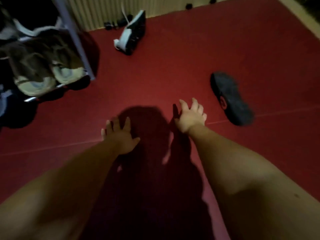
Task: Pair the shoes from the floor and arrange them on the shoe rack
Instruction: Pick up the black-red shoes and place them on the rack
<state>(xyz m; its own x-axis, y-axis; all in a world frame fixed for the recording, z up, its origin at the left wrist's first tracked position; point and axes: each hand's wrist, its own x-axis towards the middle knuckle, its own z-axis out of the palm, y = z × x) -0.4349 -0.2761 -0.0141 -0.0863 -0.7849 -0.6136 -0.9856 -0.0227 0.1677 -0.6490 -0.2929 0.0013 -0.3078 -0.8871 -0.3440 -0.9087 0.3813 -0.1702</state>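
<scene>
Both hands are held out empty over the red carpeted floor (173, 75), fingers spread: the left hand (121, 135) palm-down, the right hand (190, 116) stretched towards the dark shoe with a red mark on its upturned sole (231, 98), which lies sole-up just beyond it. A white-and-black trainer (131, 34) is seen tipped on its side farther off, near the wall. Pale shoes are already set on the metal-framed shoe rack (81, 49) at the left. The dark shoe is judged light, with a stiff rubber sole; it is best taken around its middle or heel.
</scene>
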